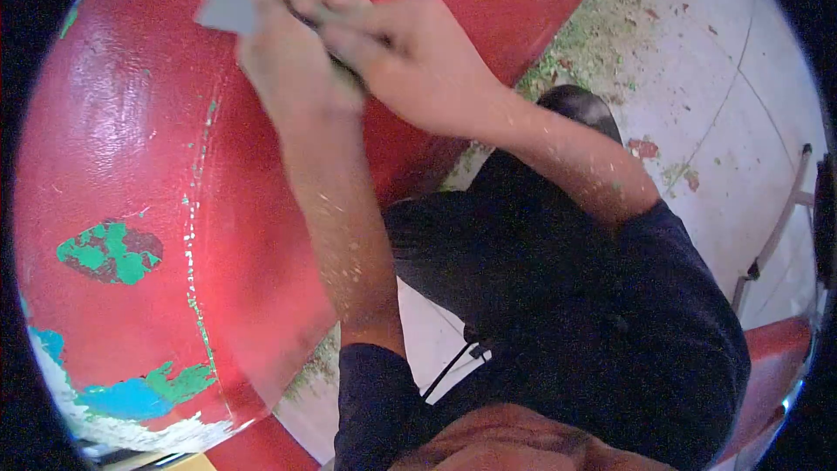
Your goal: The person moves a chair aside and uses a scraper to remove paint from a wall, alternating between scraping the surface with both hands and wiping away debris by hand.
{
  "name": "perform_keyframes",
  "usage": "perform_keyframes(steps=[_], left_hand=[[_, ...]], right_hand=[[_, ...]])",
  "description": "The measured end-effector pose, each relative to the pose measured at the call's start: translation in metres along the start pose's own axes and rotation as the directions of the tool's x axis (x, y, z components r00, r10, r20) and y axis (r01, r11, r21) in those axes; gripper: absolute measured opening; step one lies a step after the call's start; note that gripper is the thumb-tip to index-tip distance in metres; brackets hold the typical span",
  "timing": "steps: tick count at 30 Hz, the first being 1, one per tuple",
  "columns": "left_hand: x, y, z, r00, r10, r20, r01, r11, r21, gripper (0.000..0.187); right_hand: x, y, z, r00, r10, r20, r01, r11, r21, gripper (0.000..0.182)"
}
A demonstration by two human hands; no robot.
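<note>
A scraper (228,5) with a flat, wide grey blade lies against a curved red painted surface (270,183) at the top left. Just behind the blade, my left hand (292,61) is closed around the scraper. My right hand (414,48) grips it further back, its fingers curled beside the left hand. Both hands are slightly blurred, and they hide most of the handle. Pale flecks speckle both forearms.
Green patches (113,251), blue patches (131,397) and a white chipped edge show on the red surface. A dotted line of chips runs down it. Paved ground (706,113) with debris lies to the right, near a dark shoe (580,109) and a metal frame (776,231).
</note>
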State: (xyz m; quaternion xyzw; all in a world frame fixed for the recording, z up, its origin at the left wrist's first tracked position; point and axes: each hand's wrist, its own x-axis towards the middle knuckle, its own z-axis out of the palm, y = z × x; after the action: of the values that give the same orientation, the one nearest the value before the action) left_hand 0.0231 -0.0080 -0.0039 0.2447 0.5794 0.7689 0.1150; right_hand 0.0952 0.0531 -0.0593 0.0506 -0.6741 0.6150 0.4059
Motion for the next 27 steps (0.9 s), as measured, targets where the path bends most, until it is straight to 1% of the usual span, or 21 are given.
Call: perform_keyframes(steps=[2, 3, 4, 5, 6, 7, 10, 11, 14, 15, 18, 19, 22, 23, 25, 26, 27], left_hand=[[0.013, 0.017, 0.007, 0.996, 0.061, 0.071, -0.063, 0.998, 0.025, 0.026], [0.002, 0.013, 0.006, 0.999, 0.042, 0.028, -0.044, 0.996, 0.072, 0.026], [-0.009, 0.009, 0.004, 1.0, 0.023, -0.016, -0.021, 0.993, 0.117, 0.026], [-0.017, -0.002, 0.001, 0.996, -0.05, -0.078, 0.053, 0.998, 0.029, 0.026], [-0.022, -0.008, 0.003, 0.98, -0.143, -0.14, 0.135, 0.989, -0.061, 0.026], [-0.017, -0.009, 0.0, 0.995, -0.05, -0.088, 0.05, 0.999, 0.0, 0.027], [-0.004, 0.001, 0.002, 0.998, -0.056, -0.019, 0.052, 0.988, -0.146, 0.027], [-0.015, 0.001, 0.002, 0.999, -0.005, -0.035, 0.006, 1.0, 0.03, 0.027], [-0.014, -0.025, -0.014, 0.978, -0.092, -0.186, 0.084, 0.995, -0.051, 0.029], [-0.015, -0.014, -0.006, 0.992, -0.078, -0.098, 0.076, 0.997, -0.029, 0.028], [-0.004, 0.002, 0.002, 1.0, 0.005, 0.015, -0.003, 0.996, -0.093, 0.028], [-0.012, -0.001, -0.001, 1.0, -0.016, -0.004, 0.016, 1.0, -0.015, 0.027], [-0.018, -0.009, 0.006, 0.987, -0.057, -0.151, 0.055, 0.998, -0.02, 0.027], [-0.018, -0.005, 0.008, 0.98, -0.025, -0.197, 0.037, 0.997, 0.062, 0.027], [-0.004, 0.006, 0.013, 0.997, 0.047, -0.063, -0.038, 0.99, 0.137, 0.027], [-0.001, 0.012, 0.011, 0.996, 0.091, -0.001, -0.089, 0.981, 0.173, 0.027], [-0.007, 0.006, 0.008, 0.996, 0.038, -0.078, -0.027, 0.99, 0.139, 0.027]], right_hand=[[0.013, -0.009, 0.006, 0.994, -0.06, -0.092, 0.057, 0.998, -0.031, 0.023], [0.003, -0.015, 0.001, 0.996, -0.066, -0.055, 0.061, 0.994, -0.091, 0.02], [-0.003, -0.008, 0.004, 0.994, -0.077, -0.075, 0.073, 0.996, -0.047, 0.019], [-0.014, 0.009, 0.01, 0.992, -0.082, -0.095, 0.082, 0.997, -0.006, 0.018], [-0.015, 0.004, 0.006, 0.998, -0.027, -0.049, 0.027, 1.0, -0.016, 0.018], [-0.017, 0.0, 0.003, 1.0, 0.028, -0.002, -0.028, 0.999, -0.03, 0.018], [-0.007, -0.007, 0.003, 0.998, 0.064, -0.027, -0.066, 0.997, -0.043, 0.019], [-0.013, -0.009, 0.004, 0.998, -0.015, -0.062, 0.012, 0.999, -0.042, 0.017], [-0.024, 0.001, -0.001, 0.995, 0.096, 0.037, -0.097, 0.995, 0.033, 0.017], [-0.018, 0.005, 0.002, 1.0, 0.006, 0.006, -0.005, 0.999, -0.041, 0.017], [-0.003, -0.008, 0.0, 0.998, 0.055, 0.001, -0.055, 0.998, -0.015, 0.016], [-0.01, -0.012, -0.004, 0.999, 0.032, 0.002, -0.032, 0.999, -0.034, 0.017], [-0.017, -0.005, -0.005, 0.992, 0.107, 0.062, -0.11, 0.993, 0.049, 0.016], [-0.013, 0.0, -0.004, 0.999, 0.045, 0.022, -0.045, 0.999, 0.013, 0.016], [0.007, -0.004, 0.0, 0.997, -0.069, -0.043, 0.067, 0.996, -0.062, 0.016], [-0.002, -0.003, 0.004, 0.998, -0.044, -0.044, 0.043, 0.998, -0.039, 0.016], [-0.012, 0.0, 0.005, 0.998, -0.051, -0.044, 0.05, 0.998, -0.029, 0.017]])
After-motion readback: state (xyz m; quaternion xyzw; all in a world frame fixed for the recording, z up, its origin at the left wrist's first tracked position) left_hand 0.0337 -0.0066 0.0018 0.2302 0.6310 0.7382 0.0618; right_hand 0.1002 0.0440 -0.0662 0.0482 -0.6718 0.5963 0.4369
